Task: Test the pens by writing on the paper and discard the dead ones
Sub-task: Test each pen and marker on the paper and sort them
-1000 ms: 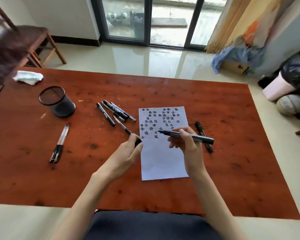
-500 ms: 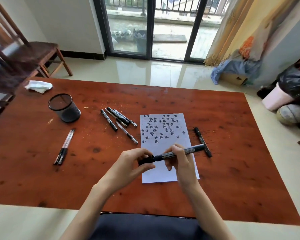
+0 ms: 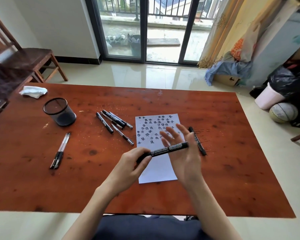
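Marker (image 3: 169, 149), capped, hangs level above the paper (image 3: 158, 168), the left hand (image 3: 128, 168) pinching its cap end while the right hand (image 3: 182, 153) spreads open, holding nothing, likely so the left can set it aside.

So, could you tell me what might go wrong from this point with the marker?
1. The left hand pinches only one end of the black marker, and the open right hand grips nothing; it could drop onto the white written sheet.
2. Set down carelessly, it may get mixed up with the black pens nearby.
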`<action>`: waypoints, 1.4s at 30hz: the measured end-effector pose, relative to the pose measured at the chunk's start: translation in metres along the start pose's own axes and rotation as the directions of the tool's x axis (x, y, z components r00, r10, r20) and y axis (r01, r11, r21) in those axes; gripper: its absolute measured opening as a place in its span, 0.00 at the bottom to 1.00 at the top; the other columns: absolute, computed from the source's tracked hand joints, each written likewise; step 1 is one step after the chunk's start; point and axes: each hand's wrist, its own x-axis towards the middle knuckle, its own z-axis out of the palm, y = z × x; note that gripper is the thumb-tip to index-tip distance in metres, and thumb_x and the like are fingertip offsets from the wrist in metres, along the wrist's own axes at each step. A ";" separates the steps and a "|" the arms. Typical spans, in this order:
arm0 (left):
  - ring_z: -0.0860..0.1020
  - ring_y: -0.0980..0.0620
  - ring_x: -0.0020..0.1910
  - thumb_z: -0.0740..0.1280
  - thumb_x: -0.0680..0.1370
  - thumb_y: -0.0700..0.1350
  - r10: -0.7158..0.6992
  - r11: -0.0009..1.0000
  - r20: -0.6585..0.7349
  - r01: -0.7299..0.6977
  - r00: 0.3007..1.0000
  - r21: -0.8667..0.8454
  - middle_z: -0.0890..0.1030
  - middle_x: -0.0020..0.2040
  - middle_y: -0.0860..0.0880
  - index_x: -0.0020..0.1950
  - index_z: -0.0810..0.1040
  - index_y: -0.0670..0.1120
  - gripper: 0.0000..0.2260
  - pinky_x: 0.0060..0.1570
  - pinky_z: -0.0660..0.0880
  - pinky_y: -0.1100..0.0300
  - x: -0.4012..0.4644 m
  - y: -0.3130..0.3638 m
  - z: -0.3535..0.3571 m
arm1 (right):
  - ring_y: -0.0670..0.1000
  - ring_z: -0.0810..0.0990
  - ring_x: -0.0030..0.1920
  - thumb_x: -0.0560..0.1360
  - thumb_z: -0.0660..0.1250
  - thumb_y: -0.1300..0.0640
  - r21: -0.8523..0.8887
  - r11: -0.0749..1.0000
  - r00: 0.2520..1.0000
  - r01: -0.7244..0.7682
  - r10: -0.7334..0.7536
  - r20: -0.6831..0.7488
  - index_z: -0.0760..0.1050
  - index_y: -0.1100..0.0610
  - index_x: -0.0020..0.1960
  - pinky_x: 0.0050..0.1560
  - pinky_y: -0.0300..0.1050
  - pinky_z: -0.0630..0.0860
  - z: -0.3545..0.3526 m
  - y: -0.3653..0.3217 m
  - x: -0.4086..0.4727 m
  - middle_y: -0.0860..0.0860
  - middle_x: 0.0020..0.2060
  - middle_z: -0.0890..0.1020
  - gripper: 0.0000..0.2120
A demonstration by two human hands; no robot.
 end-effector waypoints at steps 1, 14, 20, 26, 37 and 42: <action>0.71 0.62 0.34 0.59 0.76 0.48 0.000 1.000 -0.002 0.000 1.000 0.012 0.73 0.34 0.58 0.47 0.75 0.49 0.07 0.33 0.65 0.73 0.000 0.000 0.000 | 0.51 0.82 0.45 0.60 0.74 0.38 0.141 0.990 1.000 0.022 -0.019 -0.019 0.76 0.55 0.48 0.50 0.42 0.78 0.000 -0.005 0.000 0.51 0.42 0.82 0.25; 0.59 0.58 0.26 0.58 0.75 0.50 -0.095 0.942 0.071 0.113 0.993 -0.315 0.63 0.26 0.56 0.38 0.73 0.51 0.09 0.27 0.57 0.67 0.001 0.016 0.007 | 0.47 0.50 0.21 0.60 0.69 0.51 0.312 0.947 0.995 0.080 -0.093 0.026 0.59 0.51 0.23 0.20 0.35 0.59 0.026 -0.020 0.005 0.46 0.19 0.54 0.18; 0.58 0.60 0.23 0.56 0.75 0.53 -0.180 0.718 0.340 0.359 0.923 -0.597 0.62 0.25 0.57 0.36 0.71 0.45 0.14 0.23 0.56 0.70 0.001 0.010 0.009 | 0.47 0.52 0.21 0.66 0.65 0.51 0.181 0.983 0.990 0.038 -0.062 0.127 0.56 0.52 0.27 0.22 0.36 0.60 0.026 -0.018 0.007 0.45 0.20 0.55 0.19; 0.69 0.60 0.23 0.63 0.77 0.43 -0.312 0.857 -0.042 0.262 0.949 -0.445 0.72 0.33 0.47 0.46 0.77 0.45 0.04 0.26 0.68 0.70 0.022 -0.013 -0.006 | 0.46 0.79 0.38 0.75 0.53 0.52 -0.390 0.919 0.987 0.052 0.011 0.158 0.77 0.52 0.36 0.42 0.36 0.74 -0.009 -0.003 0.017 0.46 0.36 0.81 0.17; 0.79 0.52 0.43 0.71 0.70 0.35 -0.475 0.827 -0.236 0.338 0.848 -0.450 0.80 0.43 0.47 0.49 0.72 0.48 0.14 0.44 0.76 0.62 0.039 -0.047 0.031 | 0.39 0.78 0.36 0.73 0.65 0.66 -0.949 0.311 0.992 -0.046 0.123 -0.007 0.78 0.60 0.55 0.41 0.23 0.70 -0.066 0.043 0.006 0.50 0.43 0.80 0.11; 0.77 0.49 0.50 0.65 0.75 0.36 -0.531 0.782 -0.106 0.438 0.840 -0.444 0.77 0.53 0.47 0.56 0.71 0.46 0.11 0.48 0.76 0.59 0.047 -0.051 0.046 | 0.50 0.80 0.41 0.71 0.68 0.68 -0.965 0.226 0.986 -0.131 -0.068 -0.150 0.80 0.62 0.51 0.46 0.35 0.74 -0.111 0.024 0.018 0.56 0.45 0.83 0.10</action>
